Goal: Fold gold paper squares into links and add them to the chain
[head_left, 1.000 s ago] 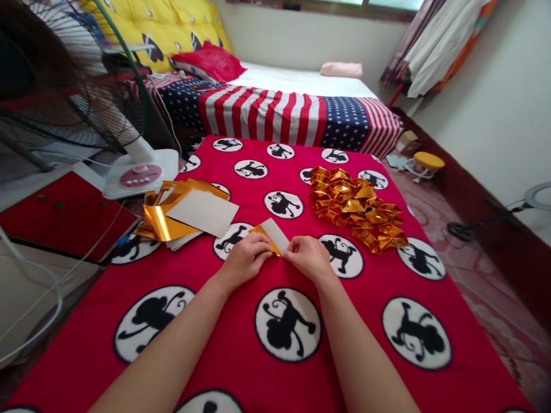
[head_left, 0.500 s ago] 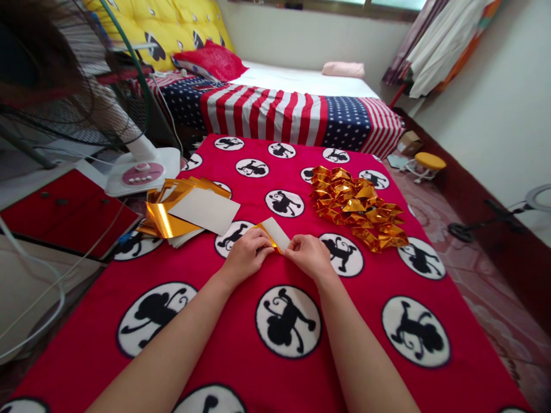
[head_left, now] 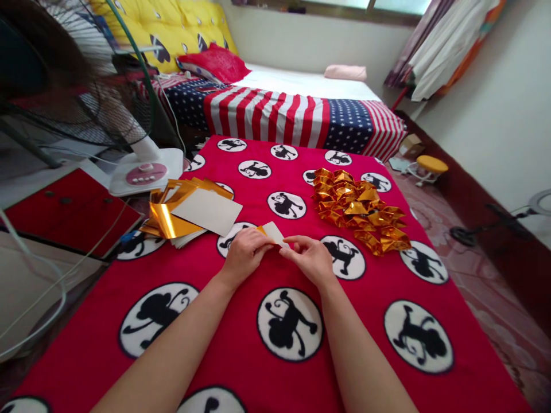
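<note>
A small folded sheet of gold foil paper (head_left: 273, 232), its pale backing showing, is between my two hands over the red cloth. My left hand (head_left: 246, 252) pinches its left side, with fingers curled over the edge. At its right end, my right hand (head_left: 309, 256) grips the paper between thumb and fingertips. To the left lies a loose stack of gold foil sheets (head_left: 172, 218), with a pale sheet (head_left: 209, 211) face up on top. Folded gold paper pieces (head_left: 357, 206) sit in a cluster to the right of my hands.
The table is covered by a red cloth (head_left: 224, 361) with black figures in white circles. A fan base (head_left: 144, 172) and a red panel (head_left: 73, 212) adjoin its left side. Beyond it is a bed (head_left: 275, 117); a yellow stool (head_left: 431, 164) stands on the floor at right.
The paper between my hands has turned, and less gold shows on it. My right fingers have spread slightly and shifted along its edge. The camera view has moved a little.
</note>
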Action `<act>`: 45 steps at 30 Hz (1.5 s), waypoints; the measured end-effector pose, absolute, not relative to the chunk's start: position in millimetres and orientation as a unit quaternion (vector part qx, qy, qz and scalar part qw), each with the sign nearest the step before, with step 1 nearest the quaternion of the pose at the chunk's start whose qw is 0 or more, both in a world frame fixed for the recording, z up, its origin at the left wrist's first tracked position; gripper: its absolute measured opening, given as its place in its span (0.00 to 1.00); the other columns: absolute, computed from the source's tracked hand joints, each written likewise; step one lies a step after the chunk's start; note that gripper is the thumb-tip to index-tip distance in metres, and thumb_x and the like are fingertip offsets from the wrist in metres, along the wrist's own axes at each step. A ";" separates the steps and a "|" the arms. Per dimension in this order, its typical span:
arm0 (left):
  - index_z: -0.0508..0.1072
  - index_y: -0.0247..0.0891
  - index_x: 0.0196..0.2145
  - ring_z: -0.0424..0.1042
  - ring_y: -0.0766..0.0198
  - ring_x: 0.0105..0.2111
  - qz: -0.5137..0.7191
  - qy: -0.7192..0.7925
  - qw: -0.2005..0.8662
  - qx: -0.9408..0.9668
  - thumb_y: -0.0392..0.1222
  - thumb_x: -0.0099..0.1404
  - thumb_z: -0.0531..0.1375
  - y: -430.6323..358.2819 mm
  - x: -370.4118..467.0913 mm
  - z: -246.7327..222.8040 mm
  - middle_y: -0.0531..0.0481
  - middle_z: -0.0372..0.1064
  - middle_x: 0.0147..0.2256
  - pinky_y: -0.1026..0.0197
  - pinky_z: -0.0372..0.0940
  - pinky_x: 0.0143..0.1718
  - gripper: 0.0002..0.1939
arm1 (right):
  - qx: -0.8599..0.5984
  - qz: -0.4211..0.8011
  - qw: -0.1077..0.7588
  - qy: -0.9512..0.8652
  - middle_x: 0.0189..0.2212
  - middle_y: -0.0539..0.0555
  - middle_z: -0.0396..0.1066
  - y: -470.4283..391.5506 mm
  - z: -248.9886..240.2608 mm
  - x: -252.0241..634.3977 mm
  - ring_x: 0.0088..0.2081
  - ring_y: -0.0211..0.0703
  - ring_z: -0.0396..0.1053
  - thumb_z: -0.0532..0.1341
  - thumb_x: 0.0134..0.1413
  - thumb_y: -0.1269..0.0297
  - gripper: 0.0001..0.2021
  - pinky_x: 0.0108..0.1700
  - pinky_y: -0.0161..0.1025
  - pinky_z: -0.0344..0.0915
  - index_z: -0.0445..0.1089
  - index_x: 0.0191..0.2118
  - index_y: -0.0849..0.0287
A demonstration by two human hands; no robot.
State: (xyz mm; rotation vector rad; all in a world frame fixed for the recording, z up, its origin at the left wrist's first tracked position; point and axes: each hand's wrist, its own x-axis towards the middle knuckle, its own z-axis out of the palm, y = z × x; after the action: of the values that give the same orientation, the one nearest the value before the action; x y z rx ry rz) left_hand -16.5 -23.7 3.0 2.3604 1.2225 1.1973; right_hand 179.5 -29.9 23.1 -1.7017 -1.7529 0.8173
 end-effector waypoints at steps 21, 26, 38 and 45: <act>0.68 0.36 0.53 0.71 0.69 0.28 0.573 0.435 0.488 0.494 0.41 0.57 0.66 -23.8 -19.6 4.7 0.54 0.72 0.28 0.69 0.66 0.31 0.27 | -0.511 0.575 0.503 -0.395 0.13 0.44 0.58 -21.9 30.6 174.3 0.18 0.30 0.49 0.70 0.33 0.61 0.11 0.22 0.33 0.45 0.69 0.16 0.60; 0.70 0.36 0.52 0.72 0.69 0.29 0.575 0.433 0.499 0.482 0.42 0.57 0.67 -23.4 -19.8 3.4 0.53 0.73 0.29 0.68 0.66 0.32 0.25 | -0.508 0.578 0.504 -0.394 0.13 0.44 0.59 -21.6 27.9 175.5 0.18 0.30 0.50 0.70 0.34 0.61 0.11 0.22 0.33 0.45 0.70 0.17 0.59; 0.70 0.39 0.52 0.73 0.65 0.34 0.555 0.429 0.500 0.509 0.42 0.52 0.70 -23.0 -22.4 -0.2 0.51 0.72 0.35 0.65 0.68 0.38 0.29 | -0.495 0.571 0.507 -0.414 0.14 0.44 0.59 -22.5 24.0 178.7 0.19 0.30 0.50 0.70 0.37 0.60 0.10 0.23 0.33 0.45 0.71 0.19 0.60; 0.64 0.42 0.58 0.73 0.61 0.41 0.512 0.427 0.488 0.564 0.38 0.49 0.71 -23.8 -22.5 0.4 0.48 0.70 0.41 0.60 0.69 0.44 0.39 | -0.502 0.582 0.503 -0.395 0.14 0.44 0.59 -23.0 27.7 176.2 0.19 0.30 0.51 0.70 0.36 0.59 0.12 0.23 0.33 0.46 0.71 0.18 0.60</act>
State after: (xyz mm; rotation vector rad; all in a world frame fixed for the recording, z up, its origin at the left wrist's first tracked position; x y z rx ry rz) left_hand -22.5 -23.8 0.4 1.3698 1.0370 1.2439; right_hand 176.2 -23.0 27.7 -1.2124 -0.9545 1.4052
